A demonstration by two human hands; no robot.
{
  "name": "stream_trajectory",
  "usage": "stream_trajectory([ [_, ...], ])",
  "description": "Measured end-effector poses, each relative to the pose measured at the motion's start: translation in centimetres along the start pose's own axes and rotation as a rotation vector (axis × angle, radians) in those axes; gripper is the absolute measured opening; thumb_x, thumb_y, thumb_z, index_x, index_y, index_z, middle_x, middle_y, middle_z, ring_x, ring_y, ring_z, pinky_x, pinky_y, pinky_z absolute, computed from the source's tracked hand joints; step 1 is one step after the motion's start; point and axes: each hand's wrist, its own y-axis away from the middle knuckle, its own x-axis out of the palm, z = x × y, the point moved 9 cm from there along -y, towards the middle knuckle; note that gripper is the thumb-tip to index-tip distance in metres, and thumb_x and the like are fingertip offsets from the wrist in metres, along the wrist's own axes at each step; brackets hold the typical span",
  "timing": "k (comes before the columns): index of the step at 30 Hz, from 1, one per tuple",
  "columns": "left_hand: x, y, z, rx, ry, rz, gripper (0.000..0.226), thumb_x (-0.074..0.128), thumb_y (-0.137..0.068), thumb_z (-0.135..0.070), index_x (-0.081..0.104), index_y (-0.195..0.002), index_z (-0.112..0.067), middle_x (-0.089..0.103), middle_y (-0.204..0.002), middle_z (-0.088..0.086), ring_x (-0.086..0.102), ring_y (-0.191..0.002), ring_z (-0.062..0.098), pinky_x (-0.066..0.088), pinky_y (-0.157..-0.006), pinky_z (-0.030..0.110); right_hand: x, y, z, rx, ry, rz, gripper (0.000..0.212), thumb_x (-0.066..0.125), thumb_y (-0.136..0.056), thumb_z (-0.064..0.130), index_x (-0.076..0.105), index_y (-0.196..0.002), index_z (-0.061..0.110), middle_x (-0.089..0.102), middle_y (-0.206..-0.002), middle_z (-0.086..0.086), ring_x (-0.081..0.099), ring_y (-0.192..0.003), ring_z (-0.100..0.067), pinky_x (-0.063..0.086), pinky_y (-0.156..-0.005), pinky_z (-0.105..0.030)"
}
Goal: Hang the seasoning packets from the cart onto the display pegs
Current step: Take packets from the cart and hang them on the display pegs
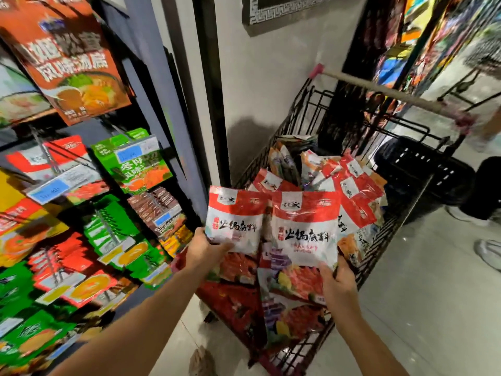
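- While held upright over the near end of the cart, two red-and-white hotpot seasoning packets are seen side by side: the left packet [234, 221] and the right packet [305, 232], their inner edges meeting or slightly overlapping.
- The left packet is pinched at its lower left corner by the left hand [208, 251], with the thumb laid across the front.
- The right packet is gripped at its lower right corner by the right hand [339, 283], with the fingers curled round the edge.
- Neither packet is on a peg.
- Below and behind the held pair, a loose pile of packets [355, 194] of the same red-and-white kind, mixed with orange ones, is carried in the black wire cart [292, 115].
- The cart handle [379, 90], pale with pink ends, is seen at the far side.
- To the left, a display rack is filled with hanging goods: green packets [141, 169], red packets [62, 158] and a large orange soup packet [70, 63] above them.
- A metal display peg [46, 150] is seen projecting through the red packets, and a blue price label [130, 153] is fixed in front of the green ones.
- Beyond the cart a black plastic basket [423, 169] is set on the pale floor, and a white shoe [488, 253] is visible at the right edge.
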Motion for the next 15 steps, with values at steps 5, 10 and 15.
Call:
stream_trajectory([
  [5, -3.5, 2.3, -0.3, 0.038, 0.348, -0.032, 0.018, 0.073, -0.092, -0.008, 0.074, -0.104, 0.005, 0.074, -0.068, -0.002, 0.064, -0.057, 0.016, 0.053, -0.062, 0.033, 0.1, 0.2, 1.1, -0.058, -0.039, 0.038, 0.066, 0.049, -0.101, 0.057, 0.042, -0.155, 0.020, 0.057, -0.138, 0.000, 0.053, -0.130, -0.024, 0.043, -0.111, -0.046],
  [10, -5.4, 7.0, -2.4, 0.080, 0.552, 0.023, 0.015, 0.068, -0.095, -0.009, 0.072, -0.106, -0.001, 0.079, -0.091, 0.009, 0.077, -0.078, 0.025, 0.061, -0.063, 0.031, 0.5, -0.4, 0.6, -0.080, -0.105, 0.125, 0.072, 0.050, -0.089, 0.078, 0.047, -0.147, 0.036, 0.064, -0.135, 0.007, 0.062, -0.125, -0.020, 0.051, -0.105, -0.055],
  [15, 1.0, 8.9, -3.4, 0.005, 0.583, 0.172, 0.024, 0.075, -0.091, -0.023, 0.076, -0.108, -0.006, 0.076, -0.112, 0.013, 0.071, -0.107, 0.036, 0.052, -0.102, 0.054, 0.4, -0.1, 0.8, -0.019, -0.209, 0.237, 0.064, 0.059, -0.092, 0.069, 0.047, -0.147, 0.040, 0.054, -0.146, 0.014, 0.052, -0.134, -0.014, 0.041, -0.116, -0.051],
])
